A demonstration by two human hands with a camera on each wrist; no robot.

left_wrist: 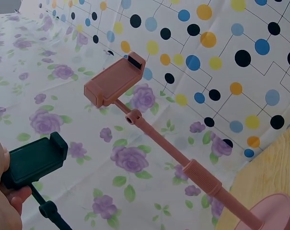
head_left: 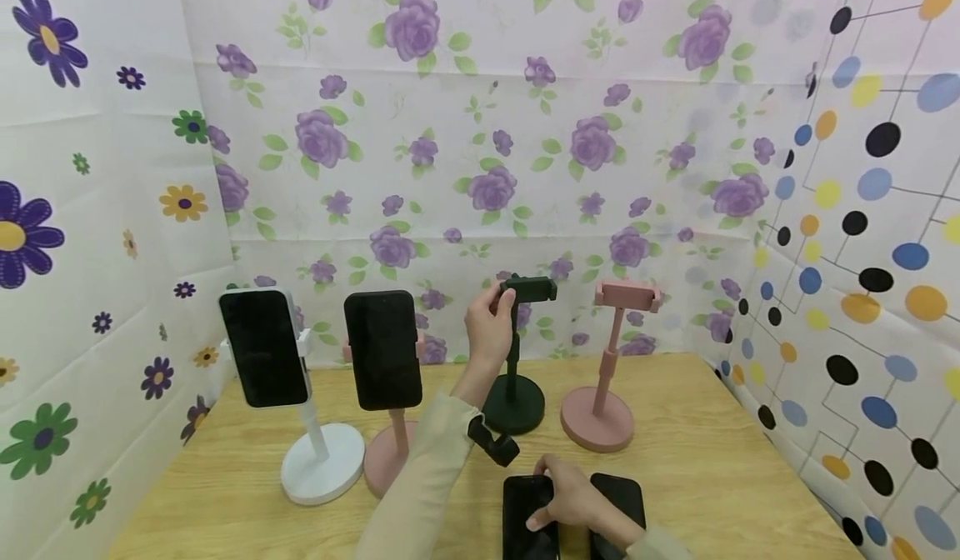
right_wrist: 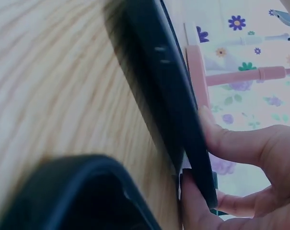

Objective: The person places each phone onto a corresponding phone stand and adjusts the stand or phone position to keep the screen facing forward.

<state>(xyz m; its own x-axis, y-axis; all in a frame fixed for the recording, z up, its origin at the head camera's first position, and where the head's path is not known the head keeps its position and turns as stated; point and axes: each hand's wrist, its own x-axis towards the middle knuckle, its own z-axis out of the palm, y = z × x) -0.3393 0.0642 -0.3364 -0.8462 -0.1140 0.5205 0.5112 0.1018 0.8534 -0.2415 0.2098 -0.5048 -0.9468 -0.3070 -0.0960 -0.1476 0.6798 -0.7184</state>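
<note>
My left hand (head_left: 489, 327) pinches the left end of the holder (head_left: 534, 289) on a dark green phone stand, also at the lower left of the left wrist view. The stand's round base (head_left: 519, 410) rests on the table, and its holder carries no phone. Lower down, my right hand (head_left: 570, 497) grips a black phone (head_left: 517, 514) by its edges. In the right wrist view that phone (right_wrist: 176, 91) is tilted, thumb on one side and fingers on the other. A second black phone (head_left: 626, 502) lies just right of it, partly covered by the hand.
A pink stand (head_left: 597, 418) with a bare holder stands right of the green one. To the left, a white stand (head_left: 322, 468) and another pink stand (head_left: 385, 460) each hold an upright phone. Patterned cloths surround the wooden table (head_left: 697, 460) at back and sides.
</note>
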